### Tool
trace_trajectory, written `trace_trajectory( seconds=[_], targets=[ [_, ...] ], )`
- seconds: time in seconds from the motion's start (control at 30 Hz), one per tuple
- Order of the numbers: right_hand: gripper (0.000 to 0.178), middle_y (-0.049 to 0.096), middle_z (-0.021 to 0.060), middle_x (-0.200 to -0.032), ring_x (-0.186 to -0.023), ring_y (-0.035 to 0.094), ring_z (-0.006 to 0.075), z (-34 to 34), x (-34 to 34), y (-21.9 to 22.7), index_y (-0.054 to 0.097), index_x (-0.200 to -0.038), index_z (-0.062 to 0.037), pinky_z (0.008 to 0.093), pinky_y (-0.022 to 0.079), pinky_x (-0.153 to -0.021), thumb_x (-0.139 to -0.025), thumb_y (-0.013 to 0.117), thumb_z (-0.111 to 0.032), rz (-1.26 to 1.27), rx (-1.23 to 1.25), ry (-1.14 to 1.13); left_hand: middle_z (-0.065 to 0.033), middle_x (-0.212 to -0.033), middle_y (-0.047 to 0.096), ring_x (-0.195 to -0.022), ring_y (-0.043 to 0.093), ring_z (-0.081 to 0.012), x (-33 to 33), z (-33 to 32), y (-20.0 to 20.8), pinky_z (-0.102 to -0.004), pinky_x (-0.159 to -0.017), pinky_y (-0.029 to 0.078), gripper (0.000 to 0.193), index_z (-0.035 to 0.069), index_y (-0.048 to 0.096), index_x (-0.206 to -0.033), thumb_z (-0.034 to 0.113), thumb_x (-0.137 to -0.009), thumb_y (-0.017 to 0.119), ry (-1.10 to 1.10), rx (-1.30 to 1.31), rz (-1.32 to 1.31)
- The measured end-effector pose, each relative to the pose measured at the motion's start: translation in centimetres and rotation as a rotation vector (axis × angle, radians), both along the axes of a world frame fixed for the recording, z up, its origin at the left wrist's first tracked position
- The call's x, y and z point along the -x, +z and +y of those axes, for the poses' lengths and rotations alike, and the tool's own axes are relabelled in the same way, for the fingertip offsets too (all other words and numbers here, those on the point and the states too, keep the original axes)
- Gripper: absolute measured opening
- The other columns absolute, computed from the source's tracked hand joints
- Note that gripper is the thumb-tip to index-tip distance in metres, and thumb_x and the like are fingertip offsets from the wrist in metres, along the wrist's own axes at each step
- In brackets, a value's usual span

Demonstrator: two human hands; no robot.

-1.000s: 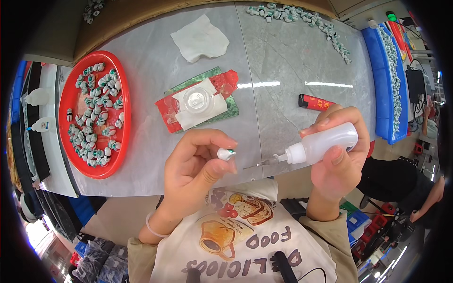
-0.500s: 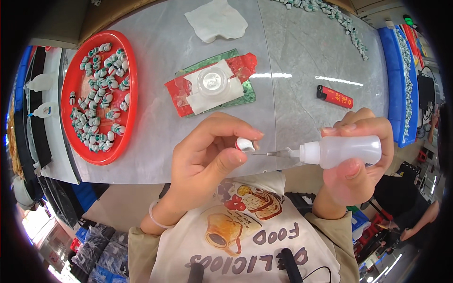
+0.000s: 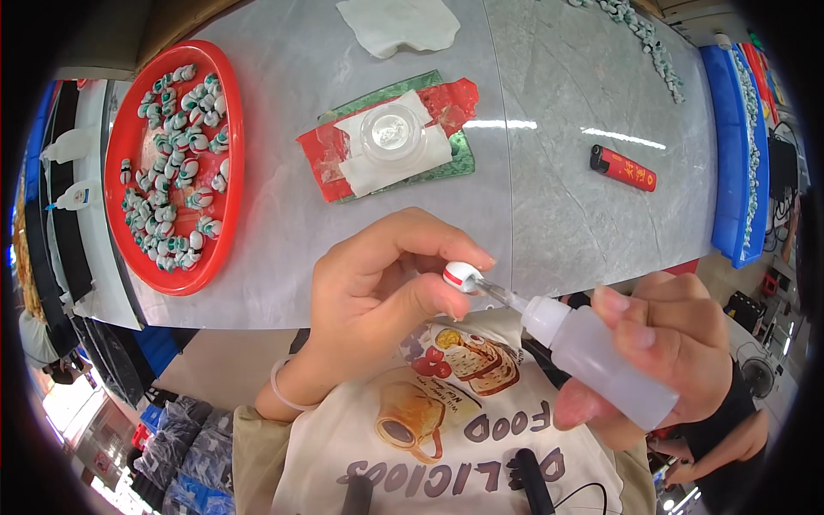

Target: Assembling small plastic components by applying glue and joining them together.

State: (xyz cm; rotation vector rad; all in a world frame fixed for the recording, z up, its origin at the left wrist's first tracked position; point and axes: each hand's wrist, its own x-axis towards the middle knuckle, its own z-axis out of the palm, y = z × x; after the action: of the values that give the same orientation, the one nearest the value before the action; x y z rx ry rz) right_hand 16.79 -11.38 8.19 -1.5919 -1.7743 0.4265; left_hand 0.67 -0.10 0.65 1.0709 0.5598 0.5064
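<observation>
Between the thumb and fingertips of my left hand [image 3: 378, 287] I pinch a small white figurine piece [image 3: 462, 276] with a red stripe. My right hand [image 3: 665, 352] is wrapped round a translucent squeeze bottle [image 3: 605, 369], tilted with its base toward the lower right. The bottle's thin needle nozzle [image 3: 505, 294] points up and left, and its tip meets the side of the small piece; whether it enters an opening there I cannot tell. Both hands are above the near edge of the grey table, in front of my printed apron [image 3: 412, 463].
On the left, a red oval tray [image 3: 225, 249] holds many small white, green and red pieces. A clear round cup [image 3: 393, 133] sits on tissue over red and green sheets. Farther off are a white cloth [image 3: 399, 24], a red lighter [image 3: 624, 169] and a blue bin [image 3: 730, 232].
The bottle has swung from nearly level to a slant, its base dropping to the lower right. Its needle now touches the small piece, which has turned to show its red stripe.
</observation>
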Motion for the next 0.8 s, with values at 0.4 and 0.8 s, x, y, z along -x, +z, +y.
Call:
trace_trajectory(
  seconds=[0.4, 0.8],
  targets=[
    [0.062, 0.051, 0.0109, -0.092, -0.057, 0.041, 0.0151, -0.5, 1.6, 0.8, 0.042, -0.108, -0.0056, 0.0243, 0.031, -0.044, -0.062, 0.073, -0.034, -0.131, 0.05, -0.027, -0.0092, -0.076, 0.052, -0.062, 0.054, -0.0135, 0.0, -0.2, -0.3, -0.0229, -0.055, 0.043, 0.04, -0.003, 0.053, -0.085, 0.033, -0.072, 0.063, 0.004, -0.015, -0.011],
    [0.061, 0.053, 0.0102, -0.09, -0.062, 0.042, 0.0155, -0.9, 2.6, 1.6, 0.041, -0.11, -0.0079, 0.0265, 0.036, -0.052, -0.065, 0.071, -0.035, -0.194, 0.109, -0.102, -0.0085, -0.077, 0.052, -0.062, 0.053, -0.0129, -0.2, -0.1, -0.2, -0.0222, -0.054, 0.042, 0.041, -0.003, 0.052, -0.085, 0.035, -0.072, 0.063, 0.007, -0.036, -0.011]
  ],
)
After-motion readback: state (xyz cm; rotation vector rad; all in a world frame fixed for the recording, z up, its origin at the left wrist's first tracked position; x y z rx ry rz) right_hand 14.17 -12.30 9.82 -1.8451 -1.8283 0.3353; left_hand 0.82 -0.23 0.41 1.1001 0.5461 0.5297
